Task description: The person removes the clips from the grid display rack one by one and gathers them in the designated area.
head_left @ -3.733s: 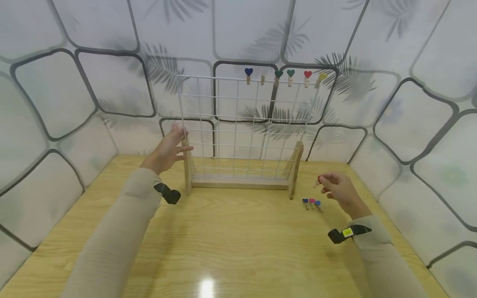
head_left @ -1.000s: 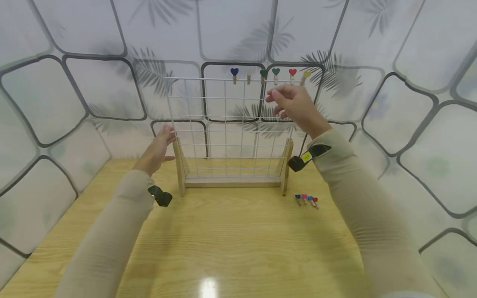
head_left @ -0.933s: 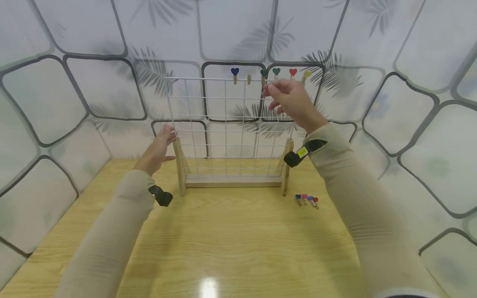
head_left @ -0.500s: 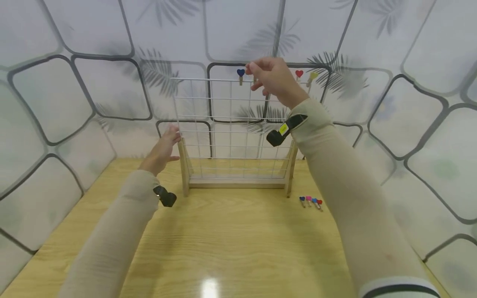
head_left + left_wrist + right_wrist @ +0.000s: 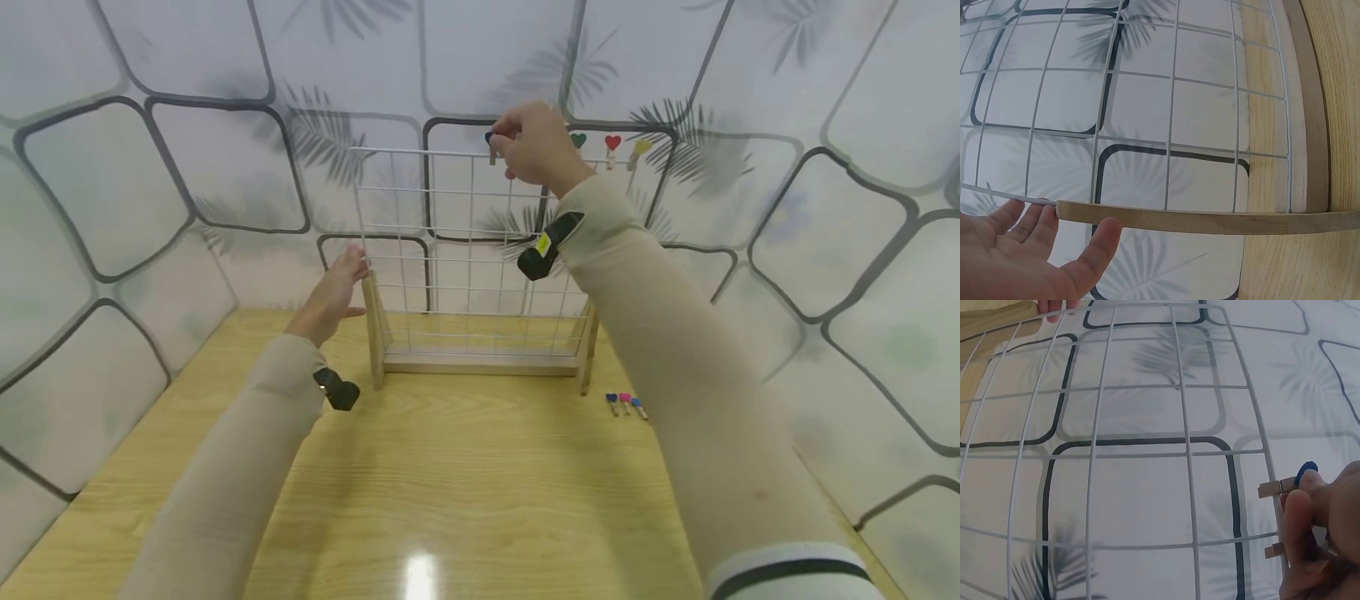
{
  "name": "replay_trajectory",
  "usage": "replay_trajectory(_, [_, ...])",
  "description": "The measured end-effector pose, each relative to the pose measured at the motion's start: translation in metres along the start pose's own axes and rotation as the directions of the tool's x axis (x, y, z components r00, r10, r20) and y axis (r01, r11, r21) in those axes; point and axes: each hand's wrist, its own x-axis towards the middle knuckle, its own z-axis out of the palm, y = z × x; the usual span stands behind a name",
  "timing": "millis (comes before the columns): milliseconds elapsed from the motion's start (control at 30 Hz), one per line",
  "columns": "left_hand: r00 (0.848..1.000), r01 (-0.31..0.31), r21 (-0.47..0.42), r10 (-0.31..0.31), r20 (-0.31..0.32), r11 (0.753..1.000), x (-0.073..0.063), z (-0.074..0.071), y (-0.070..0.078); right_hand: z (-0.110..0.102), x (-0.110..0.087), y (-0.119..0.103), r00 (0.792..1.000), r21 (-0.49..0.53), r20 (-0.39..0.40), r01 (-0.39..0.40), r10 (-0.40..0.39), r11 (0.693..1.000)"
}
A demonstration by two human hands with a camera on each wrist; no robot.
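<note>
A white wire grid rack on a wooden stand (image 5: 480, 364) stands upright on the table. My right hand (image 5: 542, 150) is at its top rail, thumb and finger pinching a small wooden clothespin with a dark blue heart (image 5: 1269, 489). That clothespin sits across the rail. Just beside it, a second clothespin (image 5: 1274, 550) is partly covered by my fingers. At the rack's left side, my left hand (image 5: 330, 292) has its fingers loosely extended. Its fingertips touch the side wire, and the thumb rests against the wooden upright (image 5: 1210, 221).
Farther right on the rail are clothespins with a green heart (image 5: 578, 140), a red heart (image 5: 612, 143) and a yellow heart (image 5: 642, 147). Dark blue (image 5: 612, 400), pink (image 5: 625, 400) and light blue (image 5: 637, 405) heart clothespins lie on the table beside my right sleeve.
My right hand has put the red heart clothespin down by the others on the table, risen to the top rail and moved left to the dark blue one. My left hand has stayed at the rack's side.
</note>
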Motion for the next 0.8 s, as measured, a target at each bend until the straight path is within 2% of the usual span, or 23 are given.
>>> replay_trajectory(67, [1.0, -0.004, 0.002, 0.004, 0.002, 1.0, 0.0, 0.0, 0.001, 0.002, -0.001, 0.0, 0.999, -0.027, -0.037, -0.013, 0.012, 1.0])
replay_trajectory(133, [1.0, -0.005, 0.015, 0.005, 0.005, 1.0, 0.0, 0.001, 0.002, 0.004, -0.003, 0.001, 0.995, 0.026, -0.093, -0.023, 0.026, 0.999])
replay_trajectory(200, [1.0, -0.01, 0.027, 0.01, 0.009, 1.0, 0.001, 0.002, 0.004, 0.004, -0.005, 0.004, 0.986, 0.13, -0.161, -0.02, 0.04, 0.991])
replay_trajectory(300, [1.0, -0.01, 0.041, 0.009, 0.01, 0.999, 0.003, 0.003, 0.006, 0.001, -0.01, 0.011, 0.975, 0.351, -0.22, 0.044, 0.037, 0.935])
replay_trajectory(367, [1.0, -0.009, 0.045, 0.008, 0.008, 0.999, 0.004, 0.004, 0.007, -0.002, -0.017, 0.016, 0.98, 0.426, -0.197, 0.066, 0.021, 0.902])
replay_trajectory(433, [1.0, -0.006, 0.047, 0.005, 0.007, 0.999, 0.004, 0.004, 0.008, -0.005, -0.026, 0.022, 0.99, 0.468, -0.141, 0.063, 0.004, 0.882])
replay_trajectory(533, [1.0, -0.009, 0.048, 0.009, 0.001, 0.999, 0.004, 0.004, 0.009, -0.006, -0.038, 0.036, 0.997, 0.462, -0.076, 0.05, -0.017, 0.886])
replay_trajectory(633, [1.0, -0.019, 0.043, 0.019, -0.006, 0.999, 0.005, 0.003, 0.009, -0.004, -0.049, 0.053, 0.996, 0.438, -0.08, 0.068, -0.036, 0.896])
replay_trajectory(800, [1.0, 0.004, 0.039, -0.004, 0.0, 0.999, 0.001, -0.001, 0.004, 0.006, -0.066, 0.084, 0.997, 0.414, -0.063, 0.064, -0.042, 0.908])
